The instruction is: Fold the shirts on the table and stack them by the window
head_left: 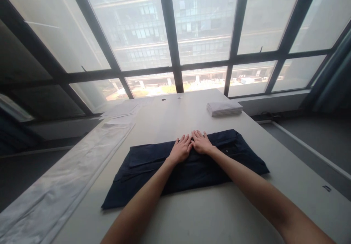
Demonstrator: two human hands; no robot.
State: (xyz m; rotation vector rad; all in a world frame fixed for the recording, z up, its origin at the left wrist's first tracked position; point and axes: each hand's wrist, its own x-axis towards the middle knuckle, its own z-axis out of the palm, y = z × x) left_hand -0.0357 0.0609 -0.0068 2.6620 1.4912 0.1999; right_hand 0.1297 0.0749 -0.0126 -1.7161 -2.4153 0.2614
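Dark cloth (197, 171) lies under your left hand (181, 149) and right hand (201, 143), fingers extended, grasping nothing. Smoothing appears underway; next likely requires even outward strokes.

Daylight comes through tall, dark-framed windows (203, 21) (a many-storied building (137, 32) stands beyond) onto a white table (194, 214) near the low sill (274, 103), with gray floor (323, 138) to either side and dark curtains (333, 72) at the far left and right.

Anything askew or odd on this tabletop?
White sheets at the far left lie unevenly fanned, unlike the neat white cloth stack. An unidentifiable dark item sits alone near the right edge. The folded navy garment looks merely creased.
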